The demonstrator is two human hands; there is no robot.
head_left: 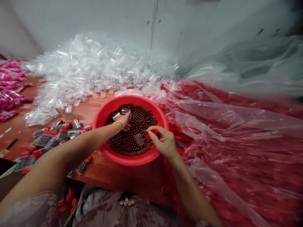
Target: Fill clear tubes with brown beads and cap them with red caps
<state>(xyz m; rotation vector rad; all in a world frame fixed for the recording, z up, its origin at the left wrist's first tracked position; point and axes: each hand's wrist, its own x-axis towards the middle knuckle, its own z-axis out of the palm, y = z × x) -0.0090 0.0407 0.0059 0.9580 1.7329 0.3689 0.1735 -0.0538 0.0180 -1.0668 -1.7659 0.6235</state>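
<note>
A red plastic basin holds a deep layer of shiny dark brown beads. Over the beads my left hand, with a gold bangle at its wrist, grips a small clear plastic container by its near end. Beside that lies another clear container. My right hand is at the basin's right side, thumb and fingers pinched on a small red cap. Between the hands a clear container rests on the beads.
Clear containers are heaped along the wall. Bead-filled containers with red caps lie at the left, pink ones farther off. Thin plastic sheeting covers many red caps on the right. The basin stands on a reddish-brown table.
</note>
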